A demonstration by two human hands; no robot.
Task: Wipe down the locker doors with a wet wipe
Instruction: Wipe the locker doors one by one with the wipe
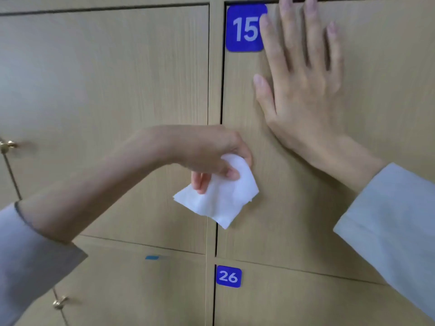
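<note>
Wiping locker 15 door [306,208].
Left hand [211,156] pinches wipe [219,198] low on door; right hand [303,90] flat on it, fingers straight, beside label [243,29].

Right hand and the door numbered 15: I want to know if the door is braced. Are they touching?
Touching. The head view shows the right hand laid flat, fingers straight, against the door.
</note>
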